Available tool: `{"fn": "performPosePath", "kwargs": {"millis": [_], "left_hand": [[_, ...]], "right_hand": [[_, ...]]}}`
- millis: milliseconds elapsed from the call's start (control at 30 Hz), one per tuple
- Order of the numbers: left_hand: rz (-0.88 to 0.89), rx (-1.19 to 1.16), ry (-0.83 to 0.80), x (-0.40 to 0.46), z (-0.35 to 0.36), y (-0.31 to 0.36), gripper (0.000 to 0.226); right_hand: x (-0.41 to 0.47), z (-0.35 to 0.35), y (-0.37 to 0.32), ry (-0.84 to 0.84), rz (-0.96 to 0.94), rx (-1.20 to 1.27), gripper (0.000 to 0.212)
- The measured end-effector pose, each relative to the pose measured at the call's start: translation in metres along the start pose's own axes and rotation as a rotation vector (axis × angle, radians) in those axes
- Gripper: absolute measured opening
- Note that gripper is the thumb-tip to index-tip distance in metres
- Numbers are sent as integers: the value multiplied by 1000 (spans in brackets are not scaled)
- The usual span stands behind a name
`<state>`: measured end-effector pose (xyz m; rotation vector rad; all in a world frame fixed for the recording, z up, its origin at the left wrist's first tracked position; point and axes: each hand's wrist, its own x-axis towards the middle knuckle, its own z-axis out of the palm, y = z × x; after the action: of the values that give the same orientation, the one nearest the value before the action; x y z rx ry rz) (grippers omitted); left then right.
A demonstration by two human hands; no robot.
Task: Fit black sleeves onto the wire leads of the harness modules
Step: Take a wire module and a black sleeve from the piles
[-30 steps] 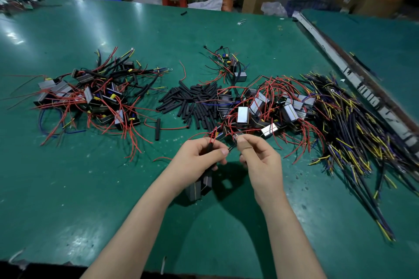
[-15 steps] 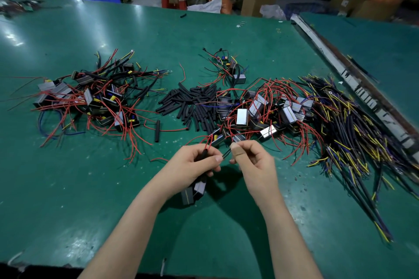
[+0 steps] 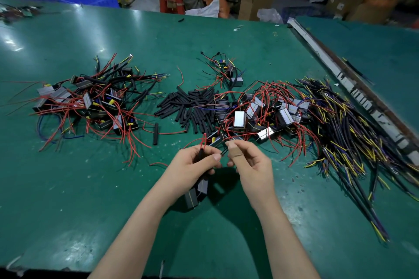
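My left hand (image 3: 195,165) grips a black sleeve (image 3: 200,154) with red wire leads (image 3: 204,140) sticking out of its top. A grey and black module (image 3: 196,190) hangs below that hand, just above the green table (image 3: 90,199). My right hand (image 3: 249,165) pinches a thin dark piece (image 3: 224,152) between thumb and forefinger, right next to the left thumb. Loose black sleeves (image 3: 192,108) lie heaped at mid table. Modules with bare red leads (image 3: 260,113) are piled to the right of them. Modules with sleeved leads (image 3: 95,102) lie at the left.
A bundle of dark and yellow wires (image 3: 351,142) spreads along the right. A metal rail (image 3: 353,88) runs diagonally at the table's right edge. One single sleeve (image 3: 155,130) lies apart. Crates, stools and cardboard boxes stand beyond the far edge.
Both hands have drifted slightly left and toward me. The red leads now stand out above the sleeve in my left hand. The hanging module moved with it.
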<state>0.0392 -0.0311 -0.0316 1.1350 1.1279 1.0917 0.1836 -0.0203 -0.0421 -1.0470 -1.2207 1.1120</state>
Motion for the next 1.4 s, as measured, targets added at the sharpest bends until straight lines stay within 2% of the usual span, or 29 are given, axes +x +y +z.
{"fn": "performPosePath", "kwargs": {"millis": [100, 233, 367, 500, 800, 900, 1000, 1100, 1233, 1300, 1400], "left_hand": [[136, 28, 98, -2, -1, 5, 12], [205, 8, 191, -3, -5, 14, 25], [243, 45, 135, -4, -1, 19, 16], [246, 61, 93, -7, 6, 21, 22], [287, 181, -16, -2, 16, 26, 16], [314, 167, 27, 1, 19, 24, 16], [274, 98, 163, 5, 22, 19, 9], [207, 12, 283, 6, 24, 15, 12], [206, 64, 301, 9, 31, 16, 18], [222, 139, 264, 11, 35, 16, 20], [203, 225, 225, 11, 44, 16, 18]], "right_hand": [[2, -1, 1, 52, 6, 6, 18], [3, -3, 3, 85, 23, 24, 13], [2, -4, 5, 66, 3, -4, 12], [3, -6, 7, 64, -13, -6, 17], [0, -7, 6, 34, -49, -32, 18], [0, -8, 7, 69, -34, -40, 21], [-1, -10, 8, 72, -41, -89, 26], [-1, -12, 8, 88, -33, -139, 24], [1, -24, -2, 111, 2, -110, 13], [3, -41, -10, 172, -10, -126, 16], [7, -73, -23, 390, -31, -259, 9]]}}
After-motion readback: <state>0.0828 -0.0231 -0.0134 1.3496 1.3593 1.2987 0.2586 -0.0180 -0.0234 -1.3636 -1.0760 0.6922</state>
